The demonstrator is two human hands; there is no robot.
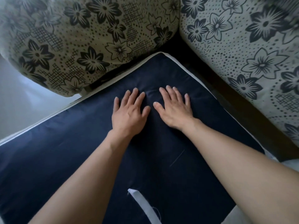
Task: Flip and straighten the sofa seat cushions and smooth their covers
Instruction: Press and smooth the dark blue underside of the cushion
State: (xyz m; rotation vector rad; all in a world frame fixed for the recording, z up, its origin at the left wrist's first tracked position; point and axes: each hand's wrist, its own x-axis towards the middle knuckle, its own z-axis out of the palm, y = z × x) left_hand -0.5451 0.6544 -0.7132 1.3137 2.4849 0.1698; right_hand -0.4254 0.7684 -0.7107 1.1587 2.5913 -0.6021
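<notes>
A navy seat cushion with white piping along its edges fills the middle of the view, one corner pointing away from me. My left hand lies flat on its cover with fingers spread and straight. Right beside it, my right hand rests palm down in the same way. Small creases in the fabric run between the two sets of fingertips. A white strap sticks up from the cushion near the bottom edge of the view.
Two floral-patterned back cushions flank the seat: one at the upper left, one at the right. A dark gap runs between them and along the seat's right edge. Pale floor shows at the left.
</notes>
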